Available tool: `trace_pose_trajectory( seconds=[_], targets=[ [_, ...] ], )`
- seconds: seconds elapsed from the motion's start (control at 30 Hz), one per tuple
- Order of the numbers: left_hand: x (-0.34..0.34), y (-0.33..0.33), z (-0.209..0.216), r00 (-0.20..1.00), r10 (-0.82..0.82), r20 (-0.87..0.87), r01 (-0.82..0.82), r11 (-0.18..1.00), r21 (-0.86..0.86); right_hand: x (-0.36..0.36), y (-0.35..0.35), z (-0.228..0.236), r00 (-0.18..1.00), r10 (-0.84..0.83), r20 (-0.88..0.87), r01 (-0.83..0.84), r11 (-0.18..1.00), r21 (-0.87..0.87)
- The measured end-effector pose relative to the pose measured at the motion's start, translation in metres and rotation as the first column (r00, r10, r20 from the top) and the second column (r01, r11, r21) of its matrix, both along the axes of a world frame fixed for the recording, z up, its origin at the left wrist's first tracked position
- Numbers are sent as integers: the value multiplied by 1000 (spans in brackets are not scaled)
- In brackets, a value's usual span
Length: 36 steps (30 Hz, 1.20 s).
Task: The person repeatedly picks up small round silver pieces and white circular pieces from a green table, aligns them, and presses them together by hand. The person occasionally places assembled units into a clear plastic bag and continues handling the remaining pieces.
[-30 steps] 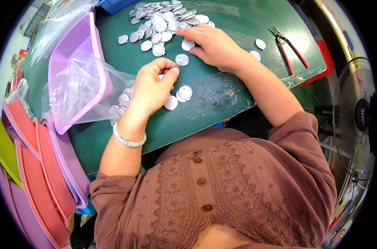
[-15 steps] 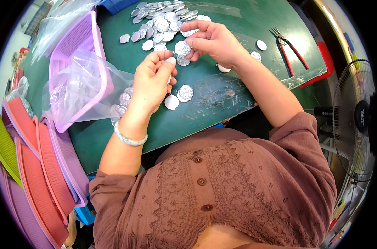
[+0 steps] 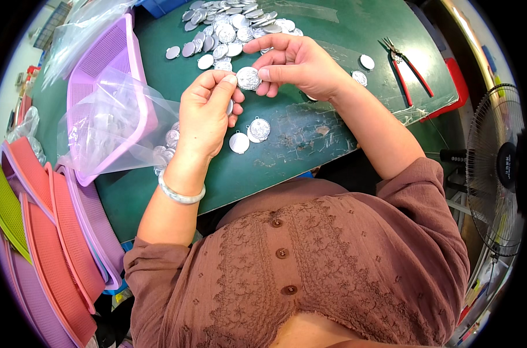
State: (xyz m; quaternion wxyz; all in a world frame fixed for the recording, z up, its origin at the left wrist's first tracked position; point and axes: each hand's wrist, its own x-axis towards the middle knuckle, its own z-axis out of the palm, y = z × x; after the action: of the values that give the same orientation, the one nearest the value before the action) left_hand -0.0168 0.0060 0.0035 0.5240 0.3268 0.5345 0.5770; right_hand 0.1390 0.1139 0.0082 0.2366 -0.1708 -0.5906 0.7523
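Observation:
A round silver medal [image 3: 248,78] with a relief face is held up over the table between my two hands. My left hand [image 3: 205,110] pinches its left edge between thumb and forefinger, and more silver discs show partly in the curled lower fingers. At the opposite edge, the thumb and fingers of my right hand [image 3: 298,66] close on the same medal. Just beyond my hands lies a heap of silver medals [image 3: 226,32], most with a small loop. Nearer me, below the held one, rest a plain-faced medal [image 3: 238,142] and a relief-faced medal [image 3: 259,129] overlapping another.
Red-handled pliers [image 3: 404,72] lie on the green table [image 3: 310,136] at the right, near two loose medals [image 3: 362,69]. A clear plastic bag [image 3: 113,124] with medals by its mouth drapes over a purple basket [image 3: 142,69]. Stacked baskets [image 3: 60,232] stand left, a fan [image 3: 498,168] right.
My right hand has shifted slightly, and the medal has moved a little left and down to my left thumb. Several medals now show at the heap's right side.

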Motion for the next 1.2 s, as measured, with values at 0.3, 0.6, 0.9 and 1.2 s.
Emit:
trace_pose_trajectory(
  seconds=[0.3, 0.6, 0.9, 1.2],
  targets=[
    [0, 1, 1, 991, 2, 137, -12, 997, 71, -4, -7, -10, 992, -88, -92, 117, 917, 382],
    [0, 1, -1, 997, 1, 81, -9, 994, 105, -3, -5, -8, 993, -28, -119, 61, 956, 286],
    [3, 1, -2, 1000, 2, -10, -2, 997, 76, -4, -4, -10, 991, 0, -136, 31, 974, 224],
    [-3, -1, 1, 959, -29, 283, 43, 998, -43, 0, 6, -20, 908, -359, 216, -60, 400, 915]
  ],
)
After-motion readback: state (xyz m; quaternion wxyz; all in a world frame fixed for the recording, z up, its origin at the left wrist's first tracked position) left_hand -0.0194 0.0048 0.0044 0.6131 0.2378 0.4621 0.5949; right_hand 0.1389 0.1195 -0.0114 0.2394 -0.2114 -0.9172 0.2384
